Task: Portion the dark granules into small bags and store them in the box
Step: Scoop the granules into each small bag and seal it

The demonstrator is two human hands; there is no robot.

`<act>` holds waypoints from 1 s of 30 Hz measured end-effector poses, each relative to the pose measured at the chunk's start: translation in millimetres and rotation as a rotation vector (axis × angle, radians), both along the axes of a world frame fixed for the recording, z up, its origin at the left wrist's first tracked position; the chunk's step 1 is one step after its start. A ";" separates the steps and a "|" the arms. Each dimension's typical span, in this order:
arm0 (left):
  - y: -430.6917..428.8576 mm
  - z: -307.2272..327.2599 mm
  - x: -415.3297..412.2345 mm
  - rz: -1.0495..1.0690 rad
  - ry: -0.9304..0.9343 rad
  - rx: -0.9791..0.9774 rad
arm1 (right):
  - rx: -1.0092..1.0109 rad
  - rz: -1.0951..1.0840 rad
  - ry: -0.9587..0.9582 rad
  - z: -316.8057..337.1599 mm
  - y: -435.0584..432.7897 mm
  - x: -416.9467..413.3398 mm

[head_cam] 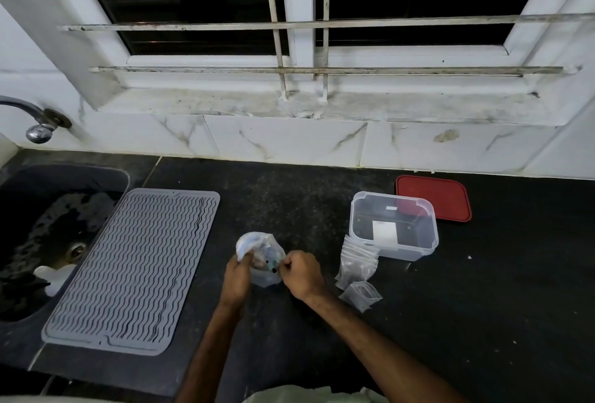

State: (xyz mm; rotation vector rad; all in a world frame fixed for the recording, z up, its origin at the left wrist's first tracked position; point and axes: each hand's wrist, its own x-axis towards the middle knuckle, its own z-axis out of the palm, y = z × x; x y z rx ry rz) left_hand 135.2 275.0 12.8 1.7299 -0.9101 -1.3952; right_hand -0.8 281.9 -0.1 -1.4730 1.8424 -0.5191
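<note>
Both hands are on one clear plastic bag (264, 277), near the middle of the counter (483, 306) and closer to its front edge than to the wall.
- Left hand (237, 277): fingers curled, gripping the bunched upper left part of the bag.
- Right hand (302, 273): fist-like, thumb and fingers pinching the bag's right side near the top.
- The bag looks crumpled and stands roughly upright between the hands. A few dark spots show by the right-hand pinch. Can't tell whether they're granules, the contents are too blurred.

Right of the hands:
- Clear box (418, 243) sits open on the counter, with a white label visible through it.
- Red lid (447, 199) lies flat behind the box toward the wall. Its near left corner is hidden behind the box, so can't tell if they touch.
- Stack of small zip bags (357, 261) leans on the box's front left corner.
- One more small bag (361, 294) lies flat just in front of the stack, beside the right forearm.

Left side:
- Grey ribbed mat (135, 270) lies flat, well apart from the bag, with its left edge along the sink.
- Dark sink (32, 183) is at the counter's left end, tap (38, 130) on the wall above it.
- Barred window (289, 16) sits above the tiled back wall.
</note>
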 end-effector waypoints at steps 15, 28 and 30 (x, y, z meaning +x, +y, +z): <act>5.1 7.9 -3.8 -0.003 0.087 -0.081 | 0.064 -0.070 -0.153 -3.2 0.6 2.7; -6.8 -3.3 -4.5 -0.117 0.187 -0.072 | 0.085 -0.160 -0.232 -0.2 -4.9 -3.6; -6.4 -5.8 -6.3 -0.101 0.128 -0.102 | 0.072 -0.148 -0.223 0.1 -3.3 -4.0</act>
